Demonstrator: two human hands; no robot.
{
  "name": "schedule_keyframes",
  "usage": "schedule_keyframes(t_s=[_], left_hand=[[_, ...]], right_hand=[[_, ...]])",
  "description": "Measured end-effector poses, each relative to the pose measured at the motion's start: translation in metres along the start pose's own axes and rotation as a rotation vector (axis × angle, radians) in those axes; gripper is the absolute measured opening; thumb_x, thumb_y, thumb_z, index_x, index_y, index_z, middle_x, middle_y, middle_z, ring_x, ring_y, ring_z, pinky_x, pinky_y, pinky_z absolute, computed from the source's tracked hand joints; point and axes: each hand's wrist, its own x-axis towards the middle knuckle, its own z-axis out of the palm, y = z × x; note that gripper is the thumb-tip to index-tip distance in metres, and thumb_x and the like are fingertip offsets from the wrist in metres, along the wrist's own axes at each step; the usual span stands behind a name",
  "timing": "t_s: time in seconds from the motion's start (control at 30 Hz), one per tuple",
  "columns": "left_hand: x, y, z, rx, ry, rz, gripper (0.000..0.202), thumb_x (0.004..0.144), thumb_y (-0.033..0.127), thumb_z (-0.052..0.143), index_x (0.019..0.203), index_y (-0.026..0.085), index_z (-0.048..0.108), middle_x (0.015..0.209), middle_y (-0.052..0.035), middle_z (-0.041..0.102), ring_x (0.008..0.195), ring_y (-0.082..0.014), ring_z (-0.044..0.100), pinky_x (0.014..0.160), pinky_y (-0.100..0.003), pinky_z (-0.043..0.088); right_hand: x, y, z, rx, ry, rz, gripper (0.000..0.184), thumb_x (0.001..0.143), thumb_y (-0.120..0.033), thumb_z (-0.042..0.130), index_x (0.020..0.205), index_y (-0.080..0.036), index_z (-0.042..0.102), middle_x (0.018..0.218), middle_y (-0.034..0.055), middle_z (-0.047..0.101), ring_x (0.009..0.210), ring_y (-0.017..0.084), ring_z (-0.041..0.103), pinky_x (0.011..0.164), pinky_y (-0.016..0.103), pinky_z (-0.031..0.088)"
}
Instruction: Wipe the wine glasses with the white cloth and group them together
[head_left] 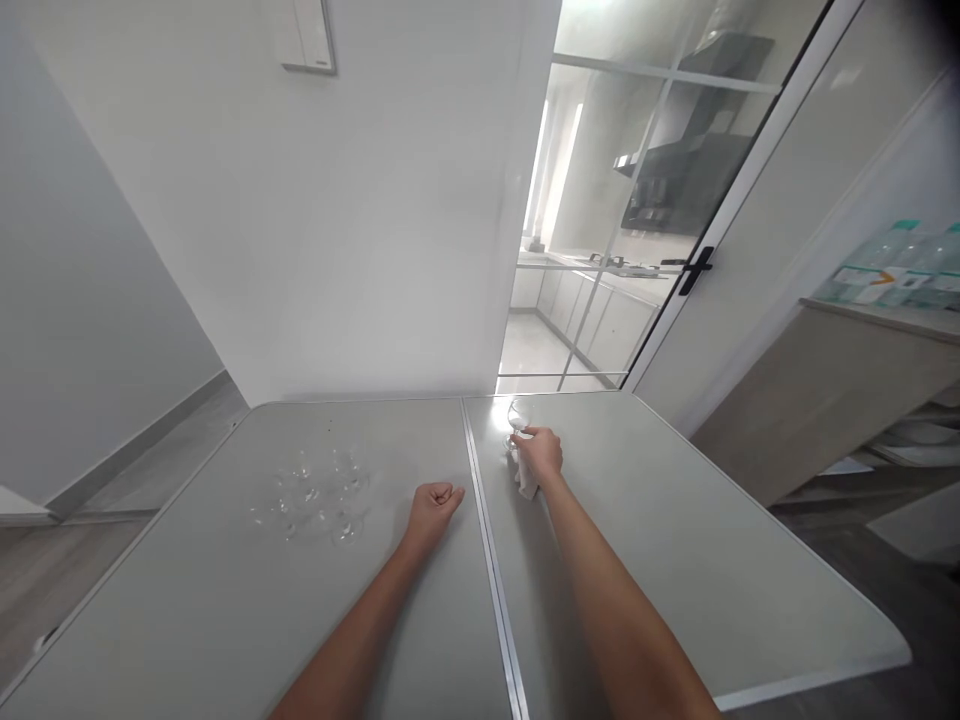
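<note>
My right hand (541, 455) is closed around the stem of a small clear stemmed glass (518, 414), near the far edge of the table. A white cloth (525, 478) hangs below the fingers of that hand. The glass's base is partly lost in the bright reflection on the tabletop. Left of the table's seam, my left hand (433, 515) is curled into a fist on or just above the surface, with nothing visible in it. Several clear glasses (346, 525) are grouped farther left; their outlines are faint against the table.
The pale table (645, 560) has a metal strip (491, 560) running down its middle. A white wall (360, 220) rises behind it. At the back right stands a glass-paned door (600, 220) with a black handle (696, 270). Bottles (892, 265) sit on a shelf unit at right.
</note>
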Motion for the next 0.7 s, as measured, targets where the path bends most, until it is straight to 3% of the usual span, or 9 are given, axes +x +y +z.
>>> schedule_keyframes(t_s=[0.17,0.47,0.6,0.7], left_hand=[[0.001,0.001,0.001,-0.009,0.006,-0.001,0.055,0.079,0.044,0.061,0.061,0.022,0.014,0.063,0.0042,0.011,0.059,-0.0096,0.013,0.058,-0.026,0.012],[-0.001,0.005,0.0,-0.007,-0.011,-0.002,0.054,0.078,0.044,0.06,0.061,0.022,0.014,0.063,0.004,0.011,0.059,-0.0094,0.013,0.057,-0.027,0.011],[0.0,0.001,0.001,-0.02,-0.011,-0.003,0.054,0.078,0.044,0.061,0.062,0.021,0.015,0.063,0.0041,0.011,0.059,-0.0092,0.012,0.057,-0.027,0.01],[0.0,-0.002,0.002,-0.029,0.001,0.008,0.055,0.078,0.043,0.062,0.062,0.021,0.014,0.063,0.004,0.011,0.059,-0.0091,0.013,0.057,-0.027,0.011]], right_hand=[[0.008,0.012,-0.005,-0.014,-0.03,-0.031,0.033,0.072,-0.044,0.071,0.098,-0.026,0.079,0.101,0.009,0.077,0.093,0.025,0.073,0.076,0.029,0.053],[-0.001,0.058,-0.047,-0.107,0.033,-0.007,0.035,0.071,-0.049,0.069,0.096,-0.028,0.08,0.099,0.009,0.077,0.091,0.028,0.073,0.071,0.032,0.052],[-0.008,0.058,-0.059,-0.121,0.005,-0.015,0.036,0.072,-0.048,0.07,0.098,-0.027,0.079,0.099,0.009,0.077,0.089,0.027,0.073,0.068,0.03,0.051],[-0.025,0.048,-0.067,-0.209,0.089,0.029,0.041,0.07,-0.049,0.073,0.1,-0.02,0.078,0.097,0.0155,0.076,0.086,0.03,0.072,0.066,0.032,0.05]])
